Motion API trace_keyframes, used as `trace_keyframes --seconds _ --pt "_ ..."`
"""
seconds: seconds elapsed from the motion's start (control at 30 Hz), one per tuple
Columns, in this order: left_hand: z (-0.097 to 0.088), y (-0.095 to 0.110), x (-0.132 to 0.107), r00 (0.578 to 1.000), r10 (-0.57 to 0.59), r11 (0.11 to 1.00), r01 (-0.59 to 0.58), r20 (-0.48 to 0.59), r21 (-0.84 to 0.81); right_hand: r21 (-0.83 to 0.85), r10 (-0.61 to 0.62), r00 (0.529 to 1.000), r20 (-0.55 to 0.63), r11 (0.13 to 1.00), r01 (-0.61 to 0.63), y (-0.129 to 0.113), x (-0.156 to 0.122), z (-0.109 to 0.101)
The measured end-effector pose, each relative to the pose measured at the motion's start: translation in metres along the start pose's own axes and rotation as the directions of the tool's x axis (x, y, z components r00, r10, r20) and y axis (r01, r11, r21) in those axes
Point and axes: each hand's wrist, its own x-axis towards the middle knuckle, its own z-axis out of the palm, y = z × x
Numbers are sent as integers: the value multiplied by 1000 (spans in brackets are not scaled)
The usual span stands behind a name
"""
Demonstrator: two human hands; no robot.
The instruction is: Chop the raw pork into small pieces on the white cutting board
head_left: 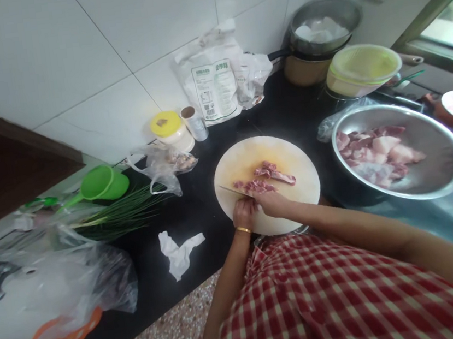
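Observation:
A round white cutting board [291,156] lies on the dark counter in front of me. My right hand [272,203] is closed around a knife [233,191], whose thin blade points left across the board. Beside it, my left hand [245,213], with a gold bangle at the wrist, has its fingers curled in near the blade. Whatever those fingers press on is hidden. Just beyond the blade lie small cut pieces of raw meat [259,186]. Farther back on the board rest a few longer meat strips [280,175].
A steel bowl [443,165] of raw meat chunks stands at right. Along the wall are a yellow-lidded jar [170,132], a cardboard-cored roll [196,125], a white bag [214,91] and stacked pots [309,68]. Left are green onions [124,212], a green dipper [102,183] and crumpled tissue [179,255].

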Motion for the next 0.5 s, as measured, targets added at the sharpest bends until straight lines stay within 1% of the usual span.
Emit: trace_keyframes --seconds 0.07,0.13,0.2,0.27,0.33,0.4,0.5 --pt "-1 -1 0 1000 9 1000 -9 -2 -3 23 -19 999 -30 1000 19 -6 8 -4" --pt "-2 0 -1 1000 -16 1000 15 13 19 29 -40 999 -37 999 41 0 5 -4" --pt "-4 1 -1 998 -59 997 58 27 54 23 -23 1000 -7 999 23 15 -8 1" --pt "-5 2 -1 995 -89 994 87 34 72 6 43 999 17 999 -44 31 -24 5" --pt "-5 3 -1 996 -82 994 81 23 67 -16 86 996 27 996 -86 41 -37 7" --pt "-5 2 -1 998 -62 996 62 -9 64 -40 69 997 34 997 -67 41 -44 7" --pt "-4 2 0 998 -41 996 44 -37 80 -57 41 997 70 998 -37 35 -46 7"
